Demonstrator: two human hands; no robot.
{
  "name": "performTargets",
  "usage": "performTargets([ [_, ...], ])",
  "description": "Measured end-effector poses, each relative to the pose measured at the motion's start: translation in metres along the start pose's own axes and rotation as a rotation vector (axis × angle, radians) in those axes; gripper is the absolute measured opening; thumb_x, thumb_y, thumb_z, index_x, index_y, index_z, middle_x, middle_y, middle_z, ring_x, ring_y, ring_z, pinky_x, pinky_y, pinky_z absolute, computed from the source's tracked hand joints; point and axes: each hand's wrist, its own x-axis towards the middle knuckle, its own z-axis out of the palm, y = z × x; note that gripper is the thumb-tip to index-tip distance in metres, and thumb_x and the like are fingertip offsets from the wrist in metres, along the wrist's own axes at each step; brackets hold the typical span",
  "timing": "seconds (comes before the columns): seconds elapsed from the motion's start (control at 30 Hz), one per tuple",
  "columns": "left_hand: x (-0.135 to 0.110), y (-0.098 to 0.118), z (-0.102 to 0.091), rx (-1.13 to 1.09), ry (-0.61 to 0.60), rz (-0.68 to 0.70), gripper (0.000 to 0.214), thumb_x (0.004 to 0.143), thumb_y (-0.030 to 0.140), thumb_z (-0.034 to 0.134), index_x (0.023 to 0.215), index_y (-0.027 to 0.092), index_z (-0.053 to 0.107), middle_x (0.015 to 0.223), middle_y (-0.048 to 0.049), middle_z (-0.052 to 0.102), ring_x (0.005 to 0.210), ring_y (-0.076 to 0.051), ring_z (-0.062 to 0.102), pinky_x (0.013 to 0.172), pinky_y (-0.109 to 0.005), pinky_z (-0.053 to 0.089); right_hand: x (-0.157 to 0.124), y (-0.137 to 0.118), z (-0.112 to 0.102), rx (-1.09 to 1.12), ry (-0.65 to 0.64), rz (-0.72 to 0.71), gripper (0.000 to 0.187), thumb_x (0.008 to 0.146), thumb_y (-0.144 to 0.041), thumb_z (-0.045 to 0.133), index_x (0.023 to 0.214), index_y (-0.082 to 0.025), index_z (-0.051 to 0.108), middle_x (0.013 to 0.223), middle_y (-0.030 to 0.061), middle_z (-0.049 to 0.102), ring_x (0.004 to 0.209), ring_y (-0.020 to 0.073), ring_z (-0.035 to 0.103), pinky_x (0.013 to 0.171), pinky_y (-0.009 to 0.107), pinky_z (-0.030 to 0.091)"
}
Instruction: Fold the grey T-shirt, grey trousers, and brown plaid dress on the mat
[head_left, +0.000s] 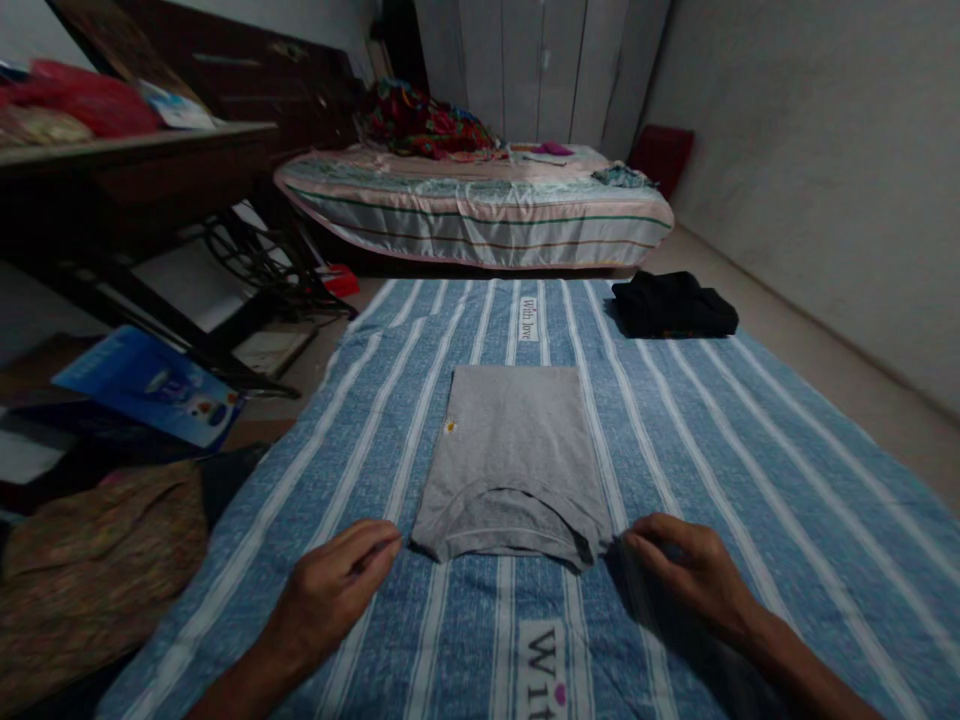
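Observation:
A grey T-shirt [517, 430] lies folded into a neat rectangle on a blue and white striped bed cover [360, 420]. Its round neckline faces me, and a small yellow mark shows near its left side. Just off the near left corner of the shirt is my left hand [334, 580], fingers pressed together, with a narrow gap to the cloth. At the near right corner, my right hand [690, 565] has its thumb and fingers closed in a pinch, the tips at the shirt's edge. The exact grip there is hard to see.
Folded black clothing [671, 305] lies at the cover's far right. Beyond stands another bed [480, 215] with a colourful heaped blanket [427, 120]. On the left are a sewing-machine table [150, 160], a blue package [161, 385] and brown patterned cloth [105, 580]. A wall [825, 150] bounds the right.

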Motion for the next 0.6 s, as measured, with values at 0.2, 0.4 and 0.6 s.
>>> performTargets([
  [0.2,0.027,0.024,0.010,-0.245,-0.004,-0.448,0.013,0.070,0.030,0.061,0.065,0.020,0.068,0.045,0.0042,0.055,0.039,-0.011,0.049,0.042,-0.021,0.037,0.033,0.004,0.010,0.144,-0.053,0.369,0.032,0.075,-0.050,0.054,0.069,-0.019,0.064,0.054,-0.0013,0.056,0.048,0.0142,0.052,0.047,0.025,0.039],
  [0.4,0.047,0.025,0.017,-0.447,-0.080,-0.613,0.017,0.077,0.021,0.057,0.063,0.015,0.065,0.053,0.0041,0.062,0.035,-0.003,0.044,0.041,-0.022,0.023,0.055,0.012,0.018,0.336,-0.230,0.657,0.030,0.066,-0.050,0.056,0.068,-0.019,0.058,0.045,-0.0018,0.055,0.033,0.0118,0.046,0.035,0.022,0.031],
  [0.6,0.054,0.026,0.021,-0.511,-0.130,-0.621,0.017,0.073,0.028,0.060,0.063,0.014,0.062,0.049,0.0035,0.059,0.032,-0.004,0.040,0.037,-0.019,0.019,0.060,0.005,0.014,0.424,-0.210,0.767,0.021,0.072,-0.040,0.056,0.068,-0.019,0.054,0.044,-0.0006,0.058,0.029,0.0103,0.047,0.030,0.018,0.027],
])
